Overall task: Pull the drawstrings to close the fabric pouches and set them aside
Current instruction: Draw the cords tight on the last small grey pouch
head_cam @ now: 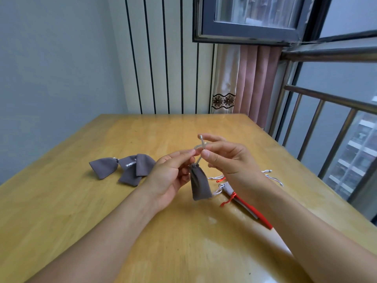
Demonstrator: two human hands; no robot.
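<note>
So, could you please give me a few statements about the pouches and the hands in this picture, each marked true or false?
1. Both hands, left and right, pinch the drawstring of a grey pouch held above the table. True.
2. That pouch's mouth is wide open. False: it is cinched.
3. Closed grey pouches lie on the table left of the hands. True.
4. All the pouches are grey. False: a red pouch lies under the right forearm.
</note>
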